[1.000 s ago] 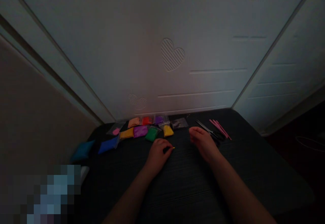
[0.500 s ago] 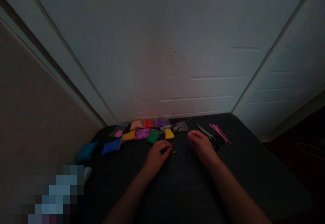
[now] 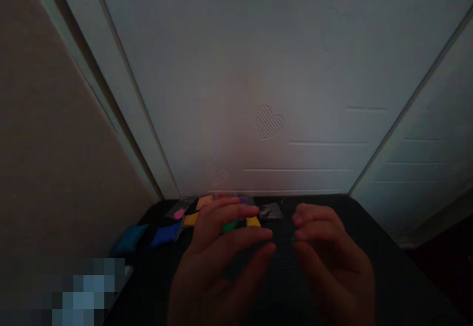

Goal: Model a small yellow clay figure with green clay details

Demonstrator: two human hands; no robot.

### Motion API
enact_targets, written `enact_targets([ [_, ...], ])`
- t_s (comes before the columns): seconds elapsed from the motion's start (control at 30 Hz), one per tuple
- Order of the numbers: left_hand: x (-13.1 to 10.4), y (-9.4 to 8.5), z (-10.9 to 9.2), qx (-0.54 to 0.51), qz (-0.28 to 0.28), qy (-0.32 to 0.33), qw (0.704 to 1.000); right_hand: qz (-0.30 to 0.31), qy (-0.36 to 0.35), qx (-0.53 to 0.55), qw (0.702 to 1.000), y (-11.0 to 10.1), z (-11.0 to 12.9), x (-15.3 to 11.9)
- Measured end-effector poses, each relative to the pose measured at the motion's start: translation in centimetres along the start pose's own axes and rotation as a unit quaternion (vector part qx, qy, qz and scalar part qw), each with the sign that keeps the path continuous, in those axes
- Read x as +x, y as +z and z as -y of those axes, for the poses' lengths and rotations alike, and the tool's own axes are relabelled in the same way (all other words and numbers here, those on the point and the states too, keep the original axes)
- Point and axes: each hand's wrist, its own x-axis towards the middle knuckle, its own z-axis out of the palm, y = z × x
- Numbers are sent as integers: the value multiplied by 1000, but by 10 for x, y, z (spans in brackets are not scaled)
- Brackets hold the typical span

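Note:
My left hand (image 3: 225, 262) is raised over the dark table, fingers spread and curved; its thumb and index tips come close, with nothing visible between them. Facing it across a narrow gap, my right hand (image 3: 330, 262) pinches a tiny green bit of clay (image 3: 294, 239) between thumb and index finger. Behind my left hand lie packets of coloured clay: a green packet (image 3: 229, 226) and a yellow packet (image 3: 253, 221), both partly covered by the fingers. A clear bag with dark contents (image 3: 271, 211) lies between the hands, farther back.
Farther left are a blue packet (image 3: 166, 234), a teal packet (image 3: 131, 238), an orange packet (image 3: 190, 219), a peach packet (image 3: 204, 202) and a bag holding a pink piece (image 3: 179, 213). A white panel with carved hearts (image 3: 269, 122) rises behind the dark table (image 3: 148, 286).
Both hands have risen and come nearer the camera and each other. The view has tilted up. The scissors and pink sticks no longer show; the green bit now shows at my right fingertips.

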Motion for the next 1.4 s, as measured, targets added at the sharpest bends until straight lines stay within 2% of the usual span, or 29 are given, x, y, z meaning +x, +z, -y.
enact_targets([
  [0.2,-1,-6,7,-17,19,34,999,6,-25,-37,999,5,2,2],
  [0.43,-1,-3,11,38,5,46,998,21,-90,-69,993,9,-1,7],
  [0.77,0,-3,10,61,0,69,996,31,-94,-77,992,6,-3,4],
  [1.0,1,-2,6,63,9,52,997,37,-97,-89,991,6,-2,5],
  [1.27,3,4,4,62,-13,49,997,4,-117,-138,984,8,-2,4],
  [1.4,3,5,3,63,-26,69,995,-3,-124,-165,979,8,-1,3],
])
